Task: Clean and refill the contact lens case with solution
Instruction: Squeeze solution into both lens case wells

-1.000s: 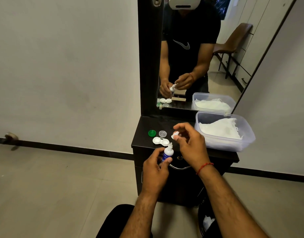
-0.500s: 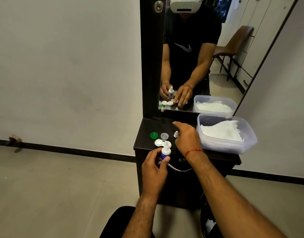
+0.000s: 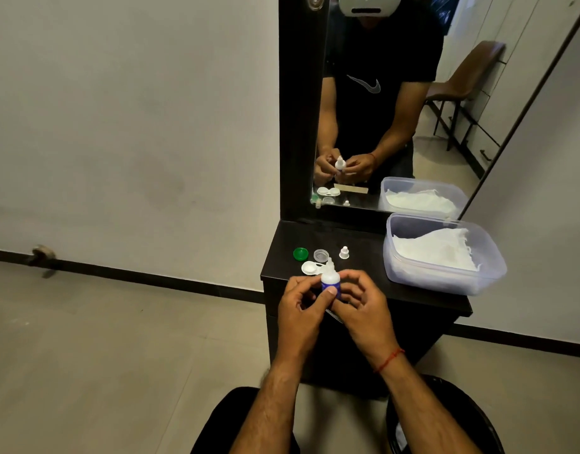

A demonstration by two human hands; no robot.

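Note:
A small white solution bottle point(image 3: 330, 279) with a blue label stands upright and uncapped between my two hands, over the front edge of the dark dresser top point(image 3: 364, 237). My left hand point(image 3: 300, 306) pinches its body with thumb and fingers. My right hand point(image 3: 360, 306) touches its right side with curled fingers. Just behind it lies the white contact lens case point(image 3: 310, 267), open and partly hidden by the bottle. A green lid point(image 3: 300, 253) and a clear lid point(image 3: 321, 255) sit behind the case. The bottle's white cap point(image 3: 344, 252) stands to their right.
A clear plastic tub point(image 3: 446, 276) holding white tissue fills the right side of the dresser top. A tall mirror point(image 3: 396, 103) rises at the back. A dark bin point(image 3: 446, 417) stands on the floor at the lower right.
My right hand set the white cap down on the dresser top, then came back to the bottle. The bottle stayed in my left hand and is a little higher now.

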